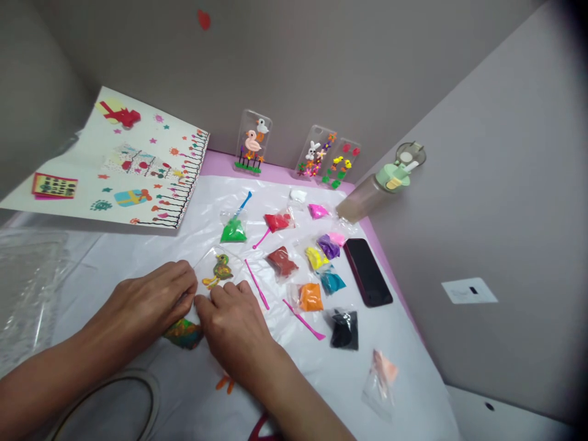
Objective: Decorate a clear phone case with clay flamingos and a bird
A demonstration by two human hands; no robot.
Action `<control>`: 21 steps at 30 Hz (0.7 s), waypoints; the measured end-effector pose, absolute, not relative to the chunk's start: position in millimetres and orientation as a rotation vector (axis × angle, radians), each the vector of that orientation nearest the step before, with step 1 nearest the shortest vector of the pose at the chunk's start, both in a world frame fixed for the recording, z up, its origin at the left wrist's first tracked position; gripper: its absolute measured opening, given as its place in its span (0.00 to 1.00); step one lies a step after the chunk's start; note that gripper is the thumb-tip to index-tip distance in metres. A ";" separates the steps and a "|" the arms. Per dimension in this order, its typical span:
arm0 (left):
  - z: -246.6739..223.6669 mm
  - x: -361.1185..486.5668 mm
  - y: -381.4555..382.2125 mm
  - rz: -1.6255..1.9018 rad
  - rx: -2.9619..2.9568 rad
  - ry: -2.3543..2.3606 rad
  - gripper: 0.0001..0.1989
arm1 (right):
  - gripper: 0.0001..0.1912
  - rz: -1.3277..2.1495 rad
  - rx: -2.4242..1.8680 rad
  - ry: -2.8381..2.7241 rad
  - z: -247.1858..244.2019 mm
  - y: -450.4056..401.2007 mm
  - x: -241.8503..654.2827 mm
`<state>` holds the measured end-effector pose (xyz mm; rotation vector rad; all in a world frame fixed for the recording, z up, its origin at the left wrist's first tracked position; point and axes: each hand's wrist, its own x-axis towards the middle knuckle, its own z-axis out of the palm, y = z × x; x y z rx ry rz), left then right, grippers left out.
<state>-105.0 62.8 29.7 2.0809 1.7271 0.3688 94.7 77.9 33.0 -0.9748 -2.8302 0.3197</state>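
Over white sheeting point(271, 193) by a grey wall point(285, 67), left hand point(160, 294) and right hand point(234, 318) curl, grip unclear.

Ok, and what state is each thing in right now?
Left hand, curled, grip hidden
Right hand, curled, grip hidden
Clay bird, formed, on clear backing
Mottled piece, partly covered
Phone, lying flat, unlit
Bottle, cover flipped open
Decorated cases, propped upright
Clay packets, openings unclear
White sheet, wrinkled

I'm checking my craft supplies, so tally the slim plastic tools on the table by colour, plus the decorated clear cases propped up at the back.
Blue tool: 1
Pink tools: 3
Propped clear cases: 3
Total: 7
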 end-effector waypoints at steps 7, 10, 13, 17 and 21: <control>31.1 -111.8 67.2 0.363 1.946 1.750 0.12 | 0.07 0.303 -0.970 -2.822 34.6 78.2 95.7; 28.0 -122.6 70.6 0.434 1.860 1.699 0.11 | 0.07 0.304 -0.964 -2.820 34.0 78.6 95.8; 24.8 -133.5 74.0 0.502 1.766 1.642 0.12 | 0.07 0.306 -0.967 -2.822 34.1 78.7 95.7; 24.6 -133.8 74.2 0.532 1.754 1.612 0.17 | 0.07 0.302 -0.966 -2.831 34.3 78.8 95.5; 25.7 -124.5 70.5 0.550 1.853 1.606 0.17 | 0.07 0.294 -0.962 -2.826 33.4 79.0 95.3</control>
